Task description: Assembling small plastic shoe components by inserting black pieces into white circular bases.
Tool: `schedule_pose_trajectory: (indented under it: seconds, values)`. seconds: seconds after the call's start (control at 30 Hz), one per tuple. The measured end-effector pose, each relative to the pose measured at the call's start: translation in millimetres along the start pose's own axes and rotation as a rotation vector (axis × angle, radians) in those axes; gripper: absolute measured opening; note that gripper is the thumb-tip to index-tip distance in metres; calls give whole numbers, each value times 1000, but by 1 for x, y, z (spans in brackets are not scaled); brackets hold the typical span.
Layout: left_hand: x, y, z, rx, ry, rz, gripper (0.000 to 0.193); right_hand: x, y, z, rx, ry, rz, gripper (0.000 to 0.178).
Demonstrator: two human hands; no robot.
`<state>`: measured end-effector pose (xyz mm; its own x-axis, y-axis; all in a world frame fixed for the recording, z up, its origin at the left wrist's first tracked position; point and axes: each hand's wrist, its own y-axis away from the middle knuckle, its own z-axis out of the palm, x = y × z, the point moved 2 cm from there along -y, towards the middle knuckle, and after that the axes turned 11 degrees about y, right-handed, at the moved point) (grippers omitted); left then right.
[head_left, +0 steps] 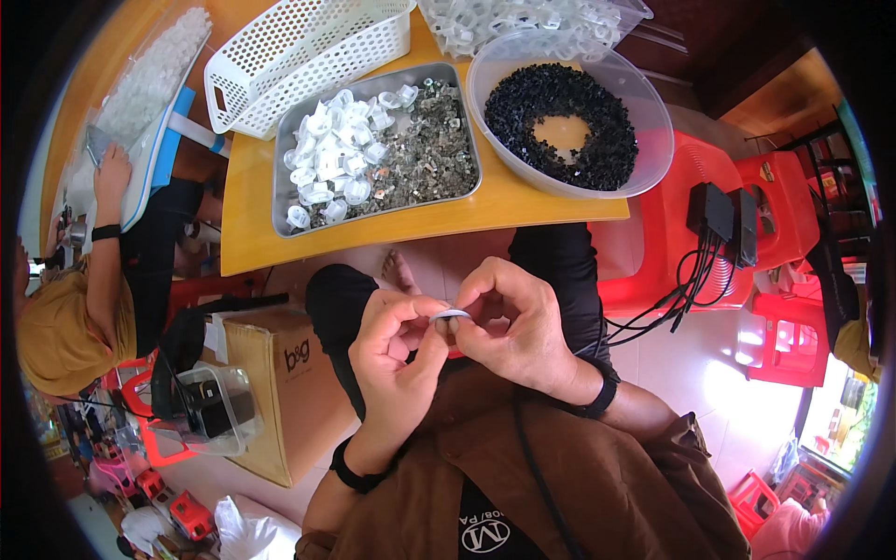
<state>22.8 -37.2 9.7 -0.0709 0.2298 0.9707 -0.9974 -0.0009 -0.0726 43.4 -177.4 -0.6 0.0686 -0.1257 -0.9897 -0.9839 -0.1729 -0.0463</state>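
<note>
Above my lap, in front of the table edge, both hands meet on a small round whitish plastic part. My left hand pinches it between thumb and fingers from the left. From the right, my right hand pinches the same part, its fingertips close to those of the left. Something dark shows at the part's underside, too small to make out. Beyond my hands a metal tray holds a heap of white plastic parts on its left and many tiny mixed metallic-looking pieces on its right.
On the wooden table stand a white perforated basket, a clear round bowl of small black pieces and a container of clear parts. A co-worker sits at the left. A cardboard box, red stools and black cables are nearby.
</note>
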Motion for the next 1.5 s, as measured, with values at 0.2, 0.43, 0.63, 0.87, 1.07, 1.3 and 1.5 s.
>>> schedule_pose_trajectory:
  seconds: [0.2, 0.43, 0.63, 0.87, 1.07, 1.3, 1.5]
  values:
    - [2, 2, -3, -47, 64, -14, 10, -8, -1, -4, 19, 161, -219, 16]
    - [7, 2, -6, -104, -97, 37, 15, -14, -1, -5, 47, 222, -274, 15]
    - [6, 1, -5, -111, -206, 147, 20, -15, -3, -5, -9, 220, -246, 16]
    - [2, -2, -7, 31, -85, 53, 16, -6, -3, -2, -44, 88, -130, 20]
    - [-6, 3, -15, 4, 263, -193, 18, -10, -4, -6, -67, 179, -226, 29]
    - [-8, 2, -21, 13, 526, -411, 18, -8, -5, -8, -46, 198, -363, 35]
    - [-7, 1, -21, -24, 493, -403, 17, -8, -3, -9, -89, 140, -287, 31]
